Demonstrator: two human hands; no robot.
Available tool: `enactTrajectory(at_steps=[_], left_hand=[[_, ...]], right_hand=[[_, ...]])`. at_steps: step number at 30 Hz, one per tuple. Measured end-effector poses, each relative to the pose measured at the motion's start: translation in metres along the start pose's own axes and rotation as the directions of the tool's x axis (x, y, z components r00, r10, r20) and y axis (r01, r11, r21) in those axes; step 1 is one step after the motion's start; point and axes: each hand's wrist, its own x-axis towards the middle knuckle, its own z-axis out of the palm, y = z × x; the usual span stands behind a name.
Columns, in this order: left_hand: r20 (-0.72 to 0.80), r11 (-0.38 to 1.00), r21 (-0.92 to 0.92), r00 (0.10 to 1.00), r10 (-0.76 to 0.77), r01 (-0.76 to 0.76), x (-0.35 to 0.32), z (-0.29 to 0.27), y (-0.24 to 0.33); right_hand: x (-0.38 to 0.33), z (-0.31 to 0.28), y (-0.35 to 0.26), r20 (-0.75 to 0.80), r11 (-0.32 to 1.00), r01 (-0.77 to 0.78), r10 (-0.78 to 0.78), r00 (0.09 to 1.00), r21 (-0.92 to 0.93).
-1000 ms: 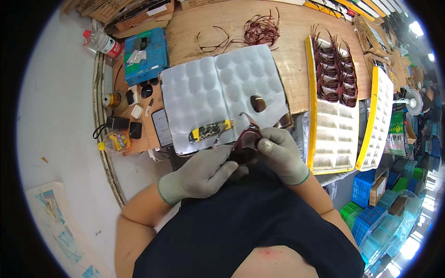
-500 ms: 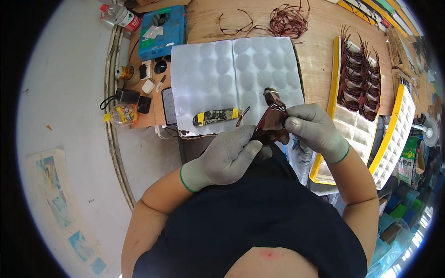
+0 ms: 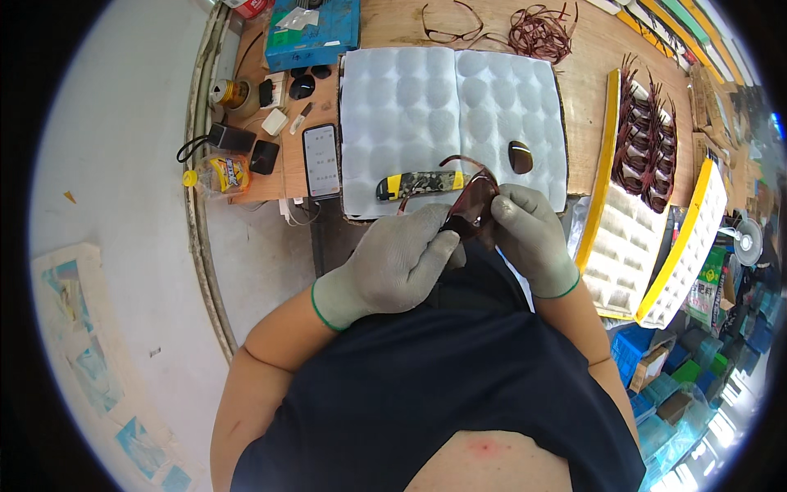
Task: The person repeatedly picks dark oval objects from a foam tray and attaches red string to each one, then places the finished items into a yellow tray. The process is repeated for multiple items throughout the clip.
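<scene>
Over the near edge of a white dimpled pad, I hold a pair of sunglasses with a dark red frame and brown lenses. My left hand, in a grey glove with a green cuff, pinches the side on my left. My right hand, gloved the same way, grips the other side; its fingers are partly hidden behind the lens. One thin temple arm curves up above the frame. A loose dark brown lens lies on the pad beyond my right hand. Behind the glasses rests a black-patterned bar with yellow ends.
Left of the pad are a phone, several dark lenses, a blue box and a yellow-capped bottle. Red frames are heaped at the back. A yellow-edged tray with rows of frames stands right.
The view has shifted, so the table sits farther right in the picture. My right hand has come in closer to my left. The sunglasses have turned slightly, and the loose lens shows fully now.
</scene>
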Motion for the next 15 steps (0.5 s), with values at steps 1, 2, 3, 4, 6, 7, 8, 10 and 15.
enactTrajectory(at_steps=[1,2,3,4,6,7,8,10,15], left_hand=[[0.006,1.0,-0.026,1.0,0.003,-0.003,-0.002,-0.004,-0.003],[0.012,0.999,-0.053,1.0,0.006,-0.005,-0.004,-0.008,-0.006],[0.019,0.997,-0.079,1.0,0.009,-0.008,-0.006,-0.011,-0.009],[0.056,0.99,-0.137,0.998,-0.029,0.036,-0.007,-0.016,-0.012],[0.138,0.961,-0.246,0.986,-0.098,0.13,-0.006,-0.026,-0.022],[0.151,0.948,-0.288,0.984,-0.098,0.138,-0.007,-0.027,-0.026],[0.163,0.933,-0.329,0.982,-0.098,0.147,-0.008,-0.026,-0.031],[0.178,0.927,-0.344,0.98,-0.089,0.147,-0.01,-0.028,-0.033],[0.303,0.942,-0.258,0.944,-0.131,0.214,-0.012,-0.046,-0.021]], right_hand=[[0.0,0.011,0.001,-0.029,1.0,0.013,-0.012,1.0,0.013],[0.0,0.023,0.002,-0.058,0.999,0.027,-0.025,0.998,0.026],[-0.001,0.031,0.004,-0.088,0.998,0.041,-0.037,0.995,0.038],[-0.002,0.036,0.007,-0.111,0.996,0.067,-0.072,0.991,-0.052],[-0.007,0.04,0.011,-0.145,0.966,0.11,-0.146,0.979,-0.233],[-0.007,0.039,0.013,-0.12,0.943,0.133,-0.177,0.977,-0.306],[-0.01,0.039,0.014,-0.113,0.924,0.152,-0.203,0.973,-0.352],[-0.017,0.042,0.017,-0.1,0.88,0.188,-0.255,0.962,-0.437],[-0.032,0.056,0.017,-0.129,0.869,0.152,-0.239,0.963,-0.471]])
